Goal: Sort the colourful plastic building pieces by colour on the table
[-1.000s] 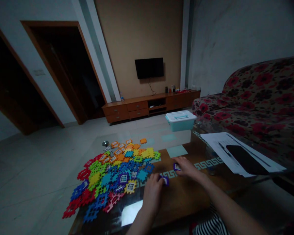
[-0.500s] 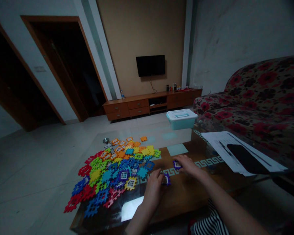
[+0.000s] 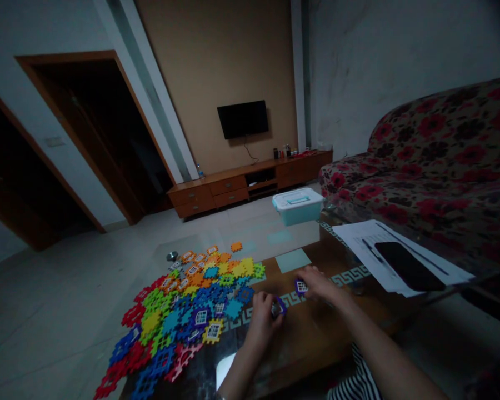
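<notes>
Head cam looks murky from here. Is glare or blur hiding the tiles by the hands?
Head view: room dim, doorways darkest; a bright glare patch on the glass tabletop lies below the left hand; the colored plastic tiles stay legible; wide-angle distortion tilts the walls.

The interlocking tiles (image 3: 179,316) are smooth matt plastic, the coffee table top (image 3: 312,344) glossy glass over wood, the sheets (image 3: 358,239) plain paper, the sofa (image 3: 433,183) flowered cloth

A single head-worn view, facing forward and down over the table (image 3: 312,344), close above the left hand (image 3: 262,322) and right hand (image 3: 320,284). Wide framing, reaching across the tiled floor (image 3: 45,316) to the wall-mounted television (image 3: 242,119) beyond and the floral sofa (image 3: 433,161) at right.
</notes>
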